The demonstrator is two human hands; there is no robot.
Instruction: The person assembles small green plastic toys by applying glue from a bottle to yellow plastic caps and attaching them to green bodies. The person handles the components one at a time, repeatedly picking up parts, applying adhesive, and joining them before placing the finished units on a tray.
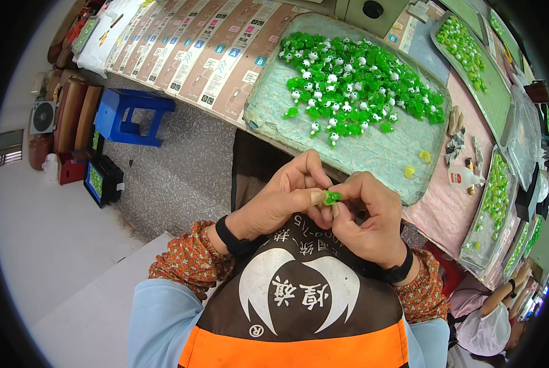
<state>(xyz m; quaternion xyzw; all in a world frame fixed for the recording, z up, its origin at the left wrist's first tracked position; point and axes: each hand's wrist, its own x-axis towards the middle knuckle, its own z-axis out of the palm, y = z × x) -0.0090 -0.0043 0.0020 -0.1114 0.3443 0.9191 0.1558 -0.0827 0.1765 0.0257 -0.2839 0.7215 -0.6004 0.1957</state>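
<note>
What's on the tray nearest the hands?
On the tray: a heap of green-and-white pieces, plus two yellow-green pieces. The heap hides the tray surface beneath it.

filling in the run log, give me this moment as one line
left hand: holds small green piece | right hand: holds same piece | tray: green-and-white pile, two yellow pieces | beside tray: white bottle

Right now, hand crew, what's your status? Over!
Left hand, right hand: both pinching one small green piece. Piece: between dark apron and tray. In the way: nothing seen.
</note>
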